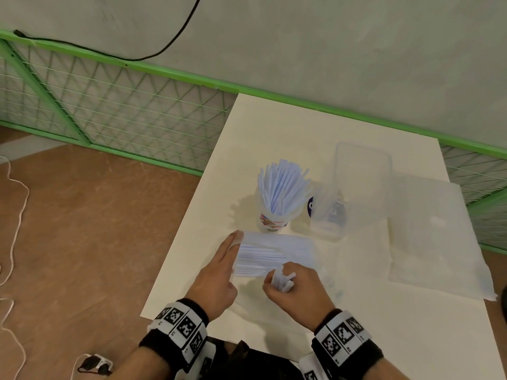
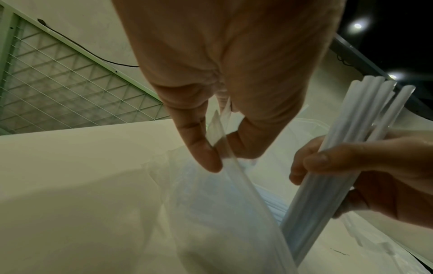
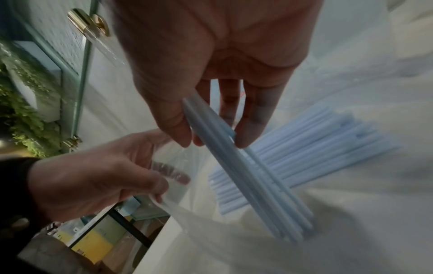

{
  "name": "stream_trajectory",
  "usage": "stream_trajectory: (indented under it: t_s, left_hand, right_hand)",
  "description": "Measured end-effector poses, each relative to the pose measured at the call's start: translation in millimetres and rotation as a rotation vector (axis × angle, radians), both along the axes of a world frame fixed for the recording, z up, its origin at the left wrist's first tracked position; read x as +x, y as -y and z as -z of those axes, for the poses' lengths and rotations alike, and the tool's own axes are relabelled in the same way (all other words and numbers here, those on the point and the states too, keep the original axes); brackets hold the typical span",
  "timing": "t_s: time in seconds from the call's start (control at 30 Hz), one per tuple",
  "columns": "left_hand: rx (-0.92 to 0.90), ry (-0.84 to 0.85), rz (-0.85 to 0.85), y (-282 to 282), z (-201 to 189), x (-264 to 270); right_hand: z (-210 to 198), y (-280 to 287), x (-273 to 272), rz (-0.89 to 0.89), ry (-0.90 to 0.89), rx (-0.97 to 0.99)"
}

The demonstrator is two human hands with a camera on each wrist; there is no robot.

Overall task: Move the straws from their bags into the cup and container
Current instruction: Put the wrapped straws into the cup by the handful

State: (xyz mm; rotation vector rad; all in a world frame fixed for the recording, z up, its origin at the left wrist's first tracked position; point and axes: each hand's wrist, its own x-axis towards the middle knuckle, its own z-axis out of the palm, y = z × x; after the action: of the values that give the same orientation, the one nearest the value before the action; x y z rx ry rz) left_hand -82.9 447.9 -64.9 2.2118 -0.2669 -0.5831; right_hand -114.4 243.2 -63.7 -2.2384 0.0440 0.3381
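Observation:
A clear bag (image 1: 274, 250) with several pale blue straws (image 3: 323, 146) inside lies on the white table (image 1: 274, 133), in front of the cup. My left hand (image 1: 233, 242) pinches the bag's open left edge (image 2: 216, 140) between thumb and fingers and lifts it. My right hand (image 1: 277, 283) grips a small bundle of straws (image 3: 246, 176) at the bag's mouth, their far ends low near the table. The printed cup (image 1: 273, 222) stands behind the bag, packed with upright straws (image 1: 282, 187). Right of it stands a clear container (image 1: 327, 215).
A second clear tub or lid (image 1: 362, 171) sits behind the container. A flat clear plastic bag (image 1: 430, 237) covers the table's right side, hanging over the edge. A green wire fence (image 1: 109, 111) and brown floor lie to the left.

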Motion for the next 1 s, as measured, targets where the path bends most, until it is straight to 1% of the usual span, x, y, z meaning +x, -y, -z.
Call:
stream_trajectory:
  t_s: [0.1, 0.17, 0.27, 0.33, 0.4, 0.47, 0.53, 0.63, 0.7, 0.8, 0.9, 1.0]
  left_hand:
    - [0.001, -0.01, -0.012, 0, 0, 0]
    - [-0.001, -0.012, -0.014, 0, 0, 1]
    - [0.007, -0.015, -0.014, 0, 1, 0]
    - [0.013, -0.017, -0.016, 0, 0, 0]
    - [0.015, -0.016, -0.016, 1, -1, -1]
    - [0.016, -0.019, -0.015, 2, -2, -1]
    - [0.018, -0.015, -0.014, 2, -1, -1]
    - [0.028, -0.007, -0.009, 2, -1, 0]
    - [0.038, -0.006, -0.011, 2, -2, 0]
    - [0.046, -0.003, -0.013, 2, -2, 0]
    - [0.043, -0.002, -0.011, 2, -2, 1]
    - [0.04, -0.003, -0.009, 1, -2, 2]
  right_hand:
    - [-17, 3, 8, -0.054, 0.002, -0.073]
    - [-38, 8, 16, -0.075, 0.022, -0.076]
    - [-86, 17, 36, 0.025, 0.087, 0.072]
    - [-127, 25, 53, 0.107, 0.179, 0.163]
    - [-160, 35, 72, 0.16, 0.311, 0.178]
    - [-178, 42, 92, 0.187, 0.383, 0.163]
    - [-181, 45, 111, 0.212, 0.394, 0.145]
    - [-172, 43, 130, 0.192, 0.4, -0.01]
    - [-163, 42, 139, 0.179, 0.393, -0.073]
    - [-145, 42, 148, 0.159, 0.356, -0.077]
    - [-127, 40, 150, 0.072, 0.322, -0.1]
    - [-115, 42, 145, 0.072, 0.439, -0.085]
